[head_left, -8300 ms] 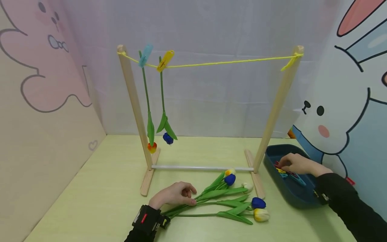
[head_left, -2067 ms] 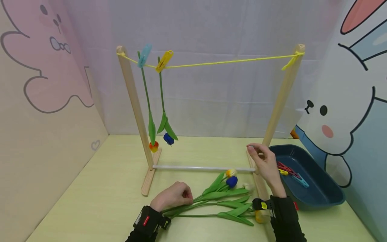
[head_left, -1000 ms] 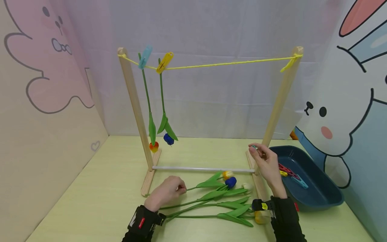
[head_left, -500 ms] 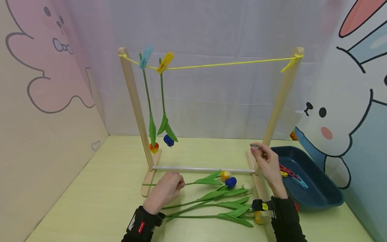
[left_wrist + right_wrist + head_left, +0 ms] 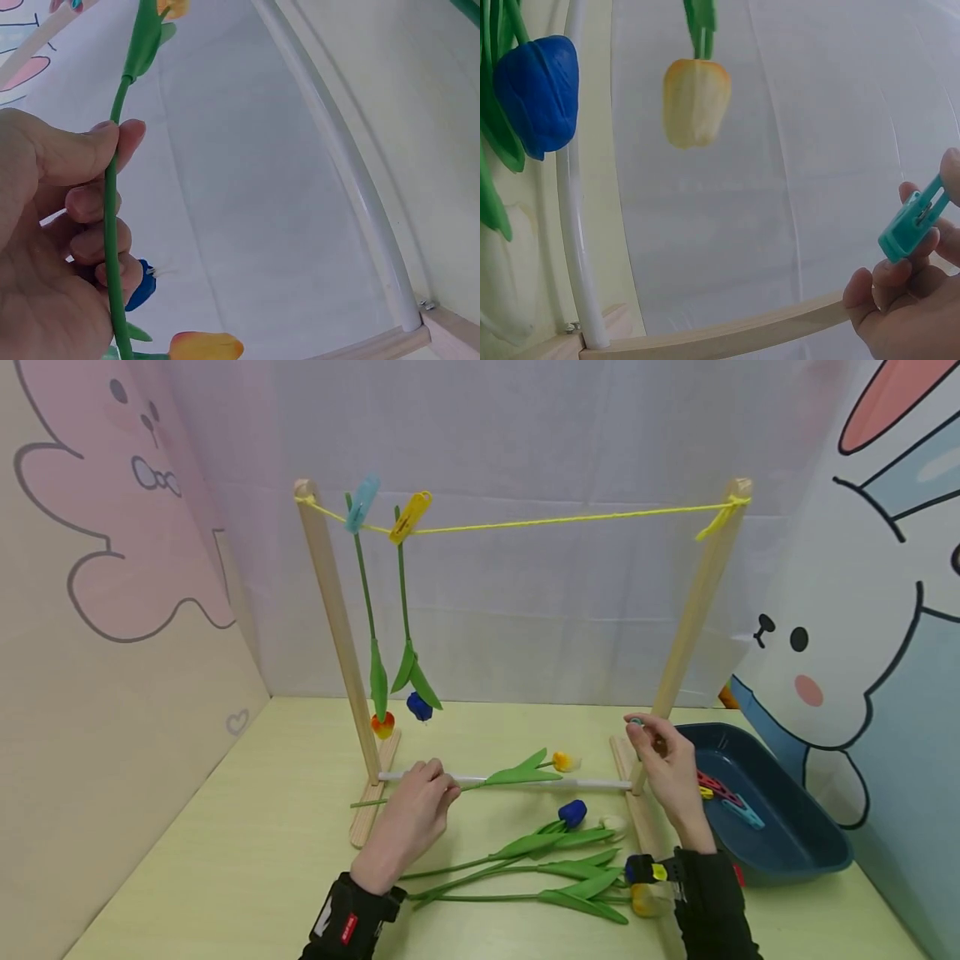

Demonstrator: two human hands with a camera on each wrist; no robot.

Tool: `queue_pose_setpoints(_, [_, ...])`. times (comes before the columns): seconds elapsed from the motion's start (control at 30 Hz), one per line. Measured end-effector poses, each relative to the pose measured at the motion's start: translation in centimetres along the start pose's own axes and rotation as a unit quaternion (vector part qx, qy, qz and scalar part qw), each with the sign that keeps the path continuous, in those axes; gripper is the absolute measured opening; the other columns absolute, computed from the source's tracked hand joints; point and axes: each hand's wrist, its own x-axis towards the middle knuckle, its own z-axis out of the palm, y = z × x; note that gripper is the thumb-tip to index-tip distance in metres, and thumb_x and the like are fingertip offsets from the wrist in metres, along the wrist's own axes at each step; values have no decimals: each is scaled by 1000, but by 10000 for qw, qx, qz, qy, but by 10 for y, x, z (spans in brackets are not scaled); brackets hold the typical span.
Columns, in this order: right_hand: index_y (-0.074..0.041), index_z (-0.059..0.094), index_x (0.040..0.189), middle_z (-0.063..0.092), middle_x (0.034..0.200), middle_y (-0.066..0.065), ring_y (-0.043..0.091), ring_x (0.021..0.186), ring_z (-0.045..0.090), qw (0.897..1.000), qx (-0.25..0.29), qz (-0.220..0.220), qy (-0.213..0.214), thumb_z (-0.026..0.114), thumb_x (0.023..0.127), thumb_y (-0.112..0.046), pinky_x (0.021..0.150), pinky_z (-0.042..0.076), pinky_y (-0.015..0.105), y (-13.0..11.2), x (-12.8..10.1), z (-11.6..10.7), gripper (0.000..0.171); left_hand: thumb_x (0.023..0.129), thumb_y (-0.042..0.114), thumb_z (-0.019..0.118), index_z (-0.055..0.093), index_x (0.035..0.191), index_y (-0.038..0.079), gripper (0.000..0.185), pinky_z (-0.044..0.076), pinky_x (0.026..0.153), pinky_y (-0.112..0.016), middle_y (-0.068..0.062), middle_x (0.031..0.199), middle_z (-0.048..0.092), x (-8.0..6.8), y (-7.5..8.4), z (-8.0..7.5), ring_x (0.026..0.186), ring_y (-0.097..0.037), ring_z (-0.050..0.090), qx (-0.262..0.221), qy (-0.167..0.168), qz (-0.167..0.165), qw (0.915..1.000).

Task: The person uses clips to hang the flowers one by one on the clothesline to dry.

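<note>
My left hand [image 5: 408, 820] pinches the green stem of a yellow-and-white artificial tulip [image 5: 519, 773], raised above the table with its bloom pointing right. In the left wrist view, the stem [image 5: 112, 225] runs between thumb and forefinger and past the curled fingers. By the right post, my right hand [image 5: 667, 768] holds a teal clothespin [image 5: 911, 229] between thumb and fingers. Two tulips hang bloom-down from a yellow string [image 5: 540, 519]: an orange-red one [image 5: 382, 725] under a light blue clothespin [image 5: 363, 504], and a blue one [image 5: 419, 706] under a yellow clothespin [image 5: 411, 517].
Several tulips [image 5: 547, 843] lie on the table below the wooden frame's white crossbar [image 5: 510, 780]. A dark blue basin [image 5: 810, 827] with red, yellow and blue clothespins [image 5: 723, 792] stands right of the right post [image 5: 697, 602]. A white cloth [image 5: 540, 627] hangs behind.
My right hand has left the basin with a teal clothespin and stays by the right post. My left hand has drawn the yellow-and-white tulip out of the pile and lifted it.
</note>
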Motion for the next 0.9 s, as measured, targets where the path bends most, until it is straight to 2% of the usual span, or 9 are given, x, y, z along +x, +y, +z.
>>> queue_pose_setpoints(0.1, [7, 67, 114, 42, 72, -12, 4, 62, 38, 9999, 85, -76, 119, 56, 101, 1, 58, 30, 25, 1, 0, 0, 18, 89, 8, 75, 73, 85, 8, 5, 41, 65, -22, 4, 75, 60, 1, -1, -2, 70, -12, 51, 101, 285, 180, 9994])
queue_pose_setpoints(0.27, [1, 69, 111, 42, 72, -10, 5, 62, 39, 9988, 258, -44, 417, 55, 101, 1, 59, 31, 23, 1, 1, 0, 17, 86, 11, 79, 75, 86, 10, 4, 41, 62, -21, 5, 74, 68, 2, -2, -6, 68, -12, 58, 294, 693, 378, 9964])
queue_pose_setpoints(0.5, [-27, 69, 105, 43, 71, -10, 5, 60, 37, 9974, 390, -65, 607, 55, 101, 1, 58, 30, 23, 1, 1, -1, 31, 88, 22, 77, 77, 90, 15, 8, 39, 59, -24, 5, 71, 73, 4, -3, -9, 60, -12, 61, 799, 1200, 383, 9888])
queue_pose_setpoints(0.53, [-28, 68, 105, 43, 71, -10, 5, 60, 38, 9972, 415, -69, 610, 55, 101, 1, 58, 30, 23, 1, 1, -2, 32, 88, 23, 77, 77, 90, 15, 9, 37, 57, -24, 4, 68, 72, 5, -3, -10, 57, -12, 59, 881, 1300, 370, 9869])
queue_pose_setpoints(0.6, [-22, 70, 106, 44, 72, -11, 5, 60, 38, 9971, 438, -71, 626, 55, 101, 1, 58, 31, 22, 1, 1, -2, 27, 89, 26, 75, 78, 90, 15, 11, 33, 52, -22, 4, 62, 69, 5, -4, -11, 50, -12, 56, 946, 1495, 329, 9837])
queue_pose_setpoints(0.7, [-2, 69, 109, 44, 72, -12, 5, 61, 39, 9969, 457, -52, 635, 54, 101, 1, 59, 31, 22, 1, 1, -2, 17, 92, 27, 72, 78, 91, 13, 15, 27, 46, -17, 2, 60, 69, 4, -5, -13, 44, -12, 54, 762, 1724, 210, 9819])
queue_pose_setpoints(0.77, [5, 67, 112, 44, 73, -12, 5, 61, 39, 9970, 435, -28, 635, 54, 102, 0, 59, 31, 21, 1, 1, -2, 17, 90, 25, 73, 78, 91, 11, 15, 29, 44, -15, 0, 65, 73, 4, -6, -13, 45, -12, 58, 461, 1851, 112, 9816])
queue_pose_setpoints(0.83, [2, 68, 111, 44, 73, -12, 5, 62, 39, 9970, 448, -1, 630, 54, 102, 0, 59, 32, 21, 1, 1, -2, 17, 88, 20, 76, 77, 91, 8, 13, 34, 44, -14, -2, 70, 75, 5, -7, -13, 47, -11, 61, 92, 2005, 1, 9796])
queue_pose_setpoints(0.9, [-9, 70, 108, 45, 73, -11, 5, 62, 40, 9969, 474, 41, 631, 54, 102, 0, 60, 32, 21, 1, 1, -2, 19, 84, 12, 79, 77, 91, 6, 10, 40, 46, -14, -4, 70, 75, 6, -7, -13, 49, -11, 63, -355, 2183, -110, 9752])
